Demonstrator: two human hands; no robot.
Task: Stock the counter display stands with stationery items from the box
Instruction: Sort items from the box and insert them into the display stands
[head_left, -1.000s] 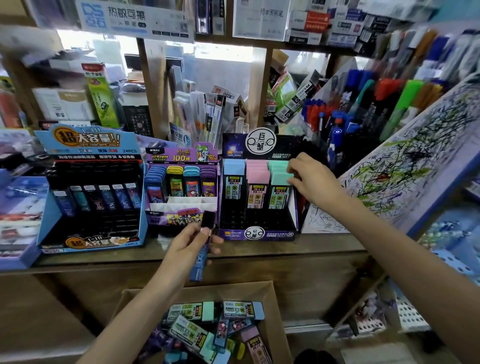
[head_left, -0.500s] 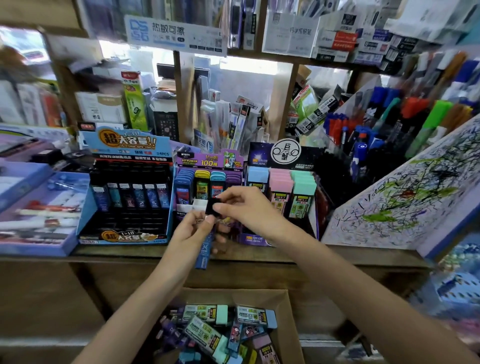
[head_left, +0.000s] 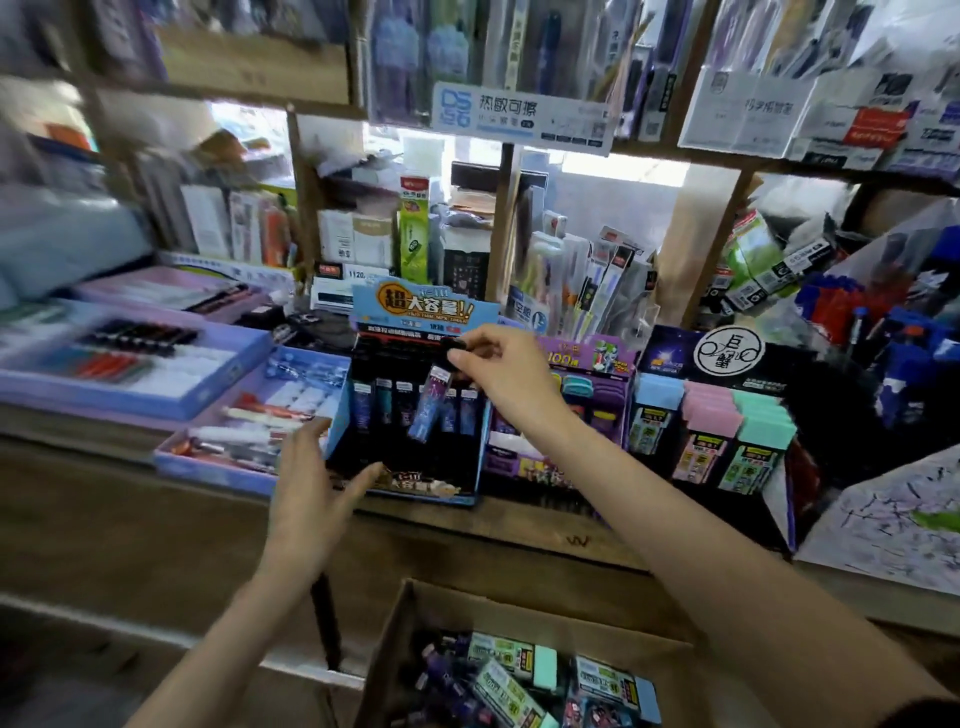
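Observation:
My right hand pinches the black cap of a slim blue-purple tube and holds it tilted over the blue-and-black display stand on the wooden counter. That stand holds a row of similar dark tubes. My left hand is open, fingers spread, at the stand's lower left corner, holding nothing. The cardboard box sits below the counter with several pastel-capped packs and purple tubes inside.
A purple stand and a black stand with blue, pink and green packs sit to the right. Light-blue trays of pens lie left. A scribbled test pad leans at the right. Crowded shelves rise behind.
The tube passed from my left hand to my right, which carried it left over the blue-and-black stand. My left hand let go and dropped open. The view swung left.

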